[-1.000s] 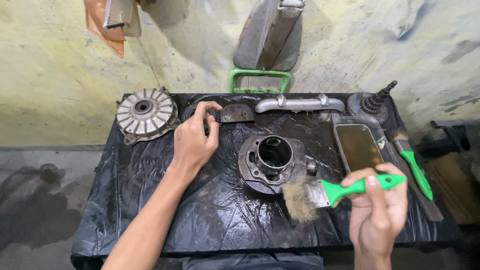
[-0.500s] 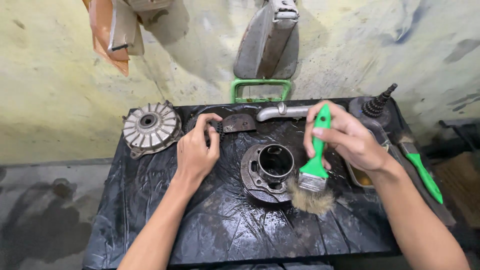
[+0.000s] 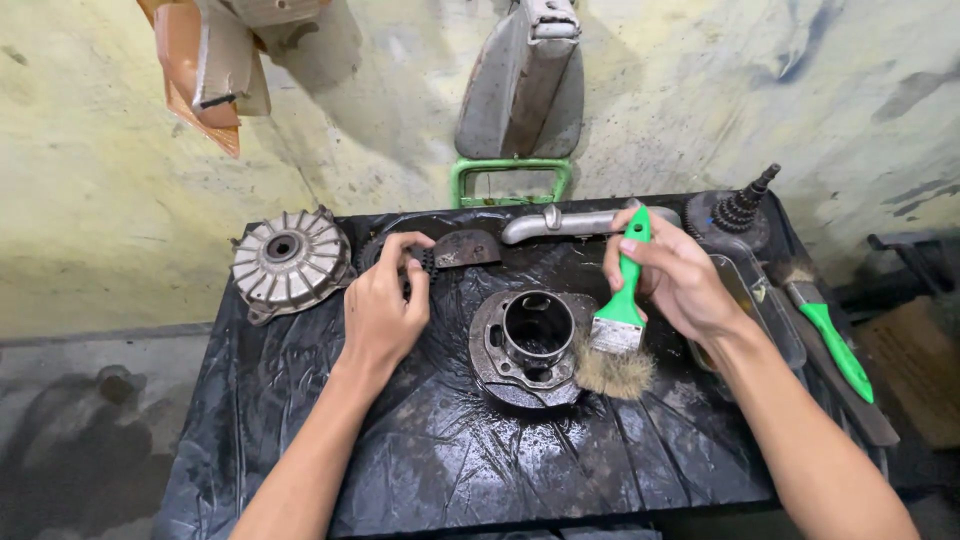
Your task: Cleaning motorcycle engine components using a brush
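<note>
Clearly, brush (image 3: 622, 318) upright, bristles down.

Two green brushes (image 3: 622, 300) (image 3: 835, 340), one cylinder (image 3: 530, 345), one finned hub (image 3: 288, 262).

Stained yellowish wall (image 3: 120, 150) — grey concrete floor (image 3: 80, 440) below.

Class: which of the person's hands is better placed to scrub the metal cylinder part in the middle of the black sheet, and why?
Right. The right hand grips the green-handled brush, bristles down beside the cylinder part. The left hand is farther off, at a small dark part, and holds no brush.
</note>
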